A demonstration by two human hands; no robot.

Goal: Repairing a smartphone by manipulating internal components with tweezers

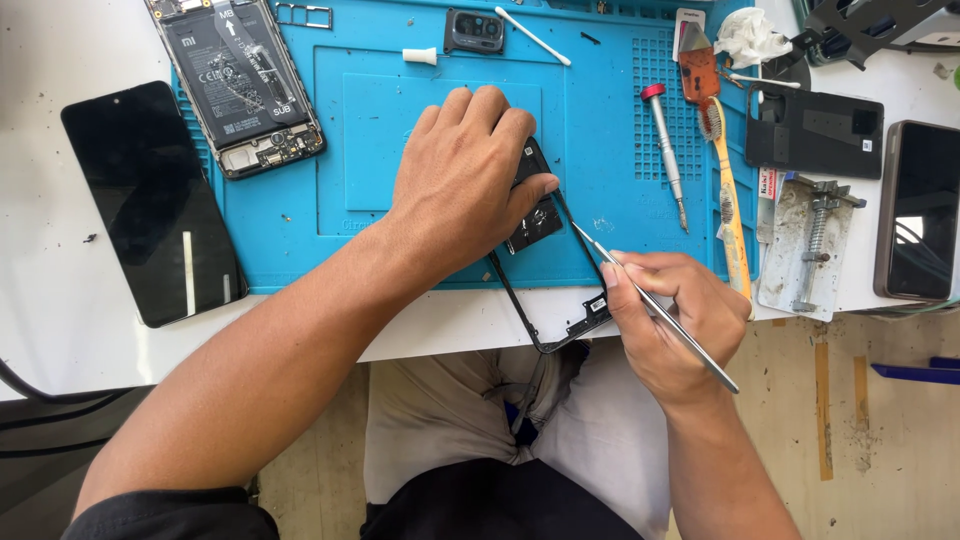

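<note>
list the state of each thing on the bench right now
left hand: pressing down on phone frame
right hand: gripping tweezers, tips at the frame
opened phone: back off, insides showing
screwdriver: lying unused on blue mat

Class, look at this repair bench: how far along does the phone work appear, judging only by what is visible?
Done: the opened phone body lies with its insides exposed, and the detached screen sits beside the blue mat. In hand: the left hand presses down the black frame while the right hand works tweezers on it. Left: the parts remain separate, unassembled.
</note>
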